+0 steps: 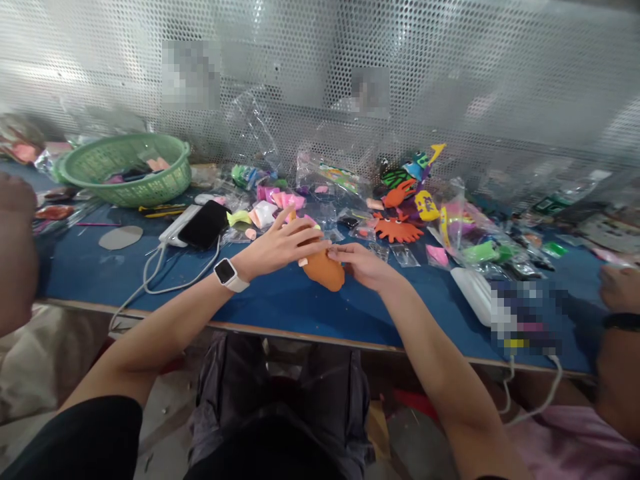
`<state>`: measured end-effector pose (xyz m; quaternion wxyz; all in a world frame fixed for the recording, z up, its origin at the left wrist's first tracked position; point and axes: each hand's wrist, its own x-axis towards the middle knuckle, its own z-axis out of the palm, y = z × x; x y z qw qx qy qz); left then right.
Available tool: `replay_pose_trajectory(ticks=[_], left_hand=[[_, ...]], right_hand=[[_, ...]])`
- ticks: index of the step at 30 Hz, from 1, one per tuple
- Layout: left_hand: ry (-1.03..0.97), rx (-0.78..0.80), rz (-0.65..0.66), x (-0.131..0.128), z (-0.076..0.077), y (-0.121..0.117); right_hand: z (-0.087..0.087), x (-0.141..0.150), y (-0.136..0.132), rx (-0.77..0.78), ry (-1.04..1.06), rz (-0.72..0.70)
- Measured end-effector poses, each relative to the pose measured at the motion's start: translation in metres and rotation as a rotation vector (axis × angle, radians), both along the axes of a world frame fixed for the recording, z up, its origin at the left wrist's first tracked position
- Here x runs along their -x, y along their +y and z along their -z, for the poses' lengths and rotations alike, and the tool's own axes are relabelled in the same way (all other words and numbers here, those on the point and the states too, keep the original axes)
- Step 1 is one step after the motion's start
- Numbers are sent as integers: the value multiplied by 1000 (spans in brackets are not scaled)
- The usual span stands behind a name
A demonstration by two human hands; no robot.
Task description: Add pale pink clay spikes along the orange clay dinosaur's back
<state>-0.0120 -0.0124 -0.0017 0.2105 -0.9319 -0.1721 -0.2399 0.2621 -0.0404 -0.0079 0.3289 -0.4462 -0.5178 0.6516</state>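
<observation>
Tabletop [273, 303] crowded at the back, blue along the front

Deep blue under scattered scraps, with a long front edge [300, 335] just above dark trousers [230, 400]. At the far side, a perforated metal panel [300, 40], grey and shiny, standing upright. Toward the back left, a green basket [170, 189] with small things inside; nearer and to its right, a black-screened phone [204, 225] overlapping a white box [175, 228], plus a white cable [150, 285] looping down to the front edge. Farther left, a flat grey disc [121, 237].

Near the middle, above the blue, an orange piece [327, 273], rounded and flat-looking, between both hands. Over its upper part, the fanned fingers of the left hand [280, 245], with a watch [227, 272] at the wrist; underside hidden, so impossible to tell whether gripping. At the piece's right edge, a narrow pinch by thumb and finger of the right hand [367, 265].

Broadest run of blue just below the hands, bounded leftward by the cable and rightward by a white device [470, 293]. Tight quarters behind the fingers: pink scraps [287, 200], small clear bags [404, 255], an orange crab-shaped cutout [399, 231]. At the outer limits, other people's limbs: a blurred arm [17, 253] on the left, another hand [620, 287] on the right.
</observation>
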Motion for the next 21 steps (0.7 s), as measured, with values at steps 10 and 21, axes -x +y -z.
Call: replay_pose_trajectory(ticks=[10,21], left_hand=[[11,27,33,6,-1,12],[-15,36,58,4,-7,5]], right_hand=[[-3,-5,3,17,15,30],[-3,-5,2,-31,-4,1]])
